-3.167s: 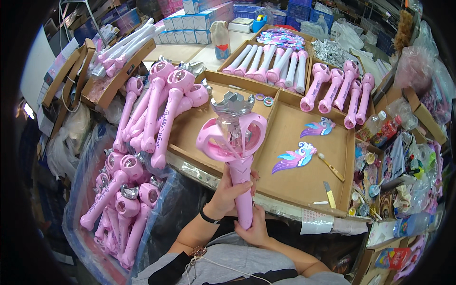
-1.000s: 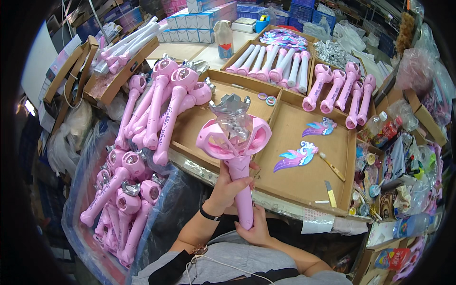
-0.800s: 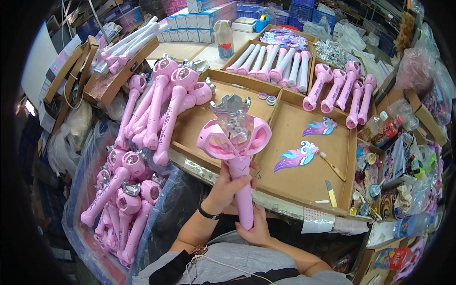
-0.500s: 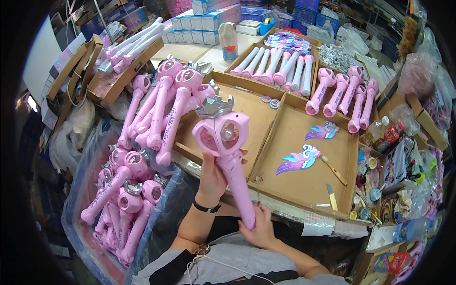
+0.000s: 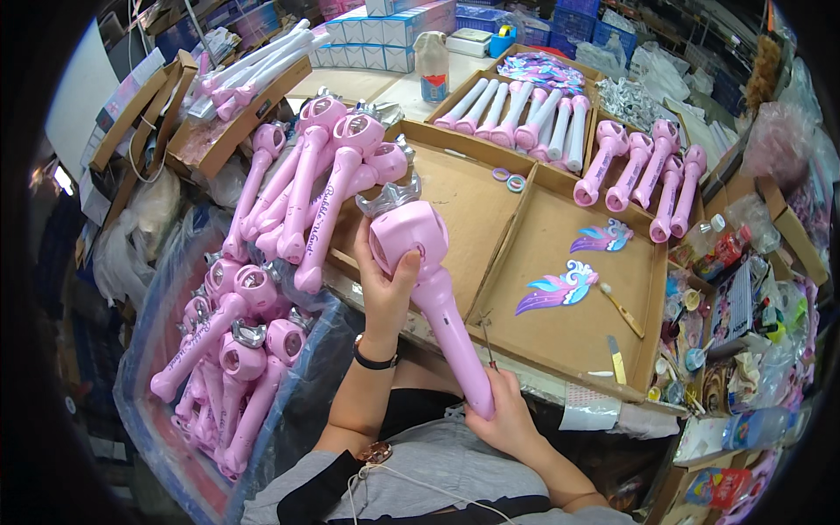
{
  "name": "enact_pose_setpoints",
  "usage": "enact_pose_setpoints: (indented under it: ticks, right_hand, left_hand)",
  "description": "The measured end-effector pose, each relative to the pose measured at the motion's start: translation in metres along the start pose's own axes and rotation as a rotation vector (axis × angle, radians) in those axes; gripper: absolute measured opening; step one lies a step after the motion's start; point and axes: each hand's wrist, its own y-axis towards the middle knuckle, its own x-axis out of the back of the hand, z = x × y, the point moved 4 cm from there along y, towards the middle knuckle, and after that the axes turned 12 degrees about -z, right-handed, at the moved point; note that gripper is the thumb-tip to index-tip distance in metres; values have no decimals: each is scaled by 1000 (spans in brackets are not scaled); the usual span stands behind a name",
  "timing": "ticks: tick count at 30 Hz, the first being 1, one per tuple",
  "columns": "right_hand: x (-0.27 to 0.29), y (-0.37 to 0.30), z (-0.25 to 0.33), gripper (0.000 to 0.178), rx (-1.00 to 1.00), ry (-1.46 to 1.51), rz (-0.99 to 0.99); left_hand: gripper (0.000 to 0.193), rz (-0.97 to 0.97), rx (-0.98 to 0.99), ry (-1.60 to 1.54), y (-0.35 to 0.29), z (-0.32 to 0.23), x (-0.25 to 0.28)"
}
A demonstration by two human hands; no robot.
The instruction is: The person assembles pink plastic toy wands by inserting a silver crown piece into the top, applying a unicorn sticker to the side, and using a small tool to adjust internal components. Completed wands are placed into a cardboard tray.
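A pink toy wand (image 5: 453, 328) with a silver crown (image 5: 389, 198) on its round head slants across the middle, held in both hands. My left hand (image 5: 382, 278) closes around the underside of the head, its thumb pressed on the pink shell. The lower end of the handle is in my right hand (image 5: 507, 416), fingers wrapped round it. A thin dark stick-like piece (image 5: 490, 346) shows just above my right fingers; whether I hold it I cannot tell. Beyond the wand, two purple-and-blue wing pieces (image 5: 558, 287) lie in the cardboard tray (image 5: 516, 337).
Finished-looking pink wands (image 5: 325, 197) pile up at the left, more in a plastic-lined bin (image 5: 319, 350). White-and-pink handles (image 5: 499, 114) and pink handles (image 5: 643, 171) fill trays at the back right. A yellow-handled brush (image 5: 626, 313) and a cutter (image 5: 617, 360) lie in the tray.
The wand has turned about its length: the clear window faced up before, and a closed pink side shows now. My left thumb has come onto the head. The view has shifted slightly.
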Motion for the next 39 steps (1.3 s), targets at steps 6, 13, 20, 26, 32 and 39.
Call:
enact_pose_setpoints:
  ticks: [6,13,20,26,32,39]
  right_hand:
    - [0,-1,4,64,44,42,13]
    - [-2,1,13,62,165,131,58]
    - [80,41,-4,16,358,-498,-386]
    - [132,93,-61,26,294,-300,202]
    - [169,175,-120,53,52,-542,-254]
    - [174,179,-68,26,335,-838,-175]
  left_hand:
    - [72,21,-11,112,5,0,8]
    - [95,9,299,-507,-18,6,-4]
    - [98,152,531,-535,-23,10,13]
    - [97,335,531,-412,-25,4,22]
    - [100,399,663,-460,-37,11,16]
    - [101,414,648,-437,-33,2,18]
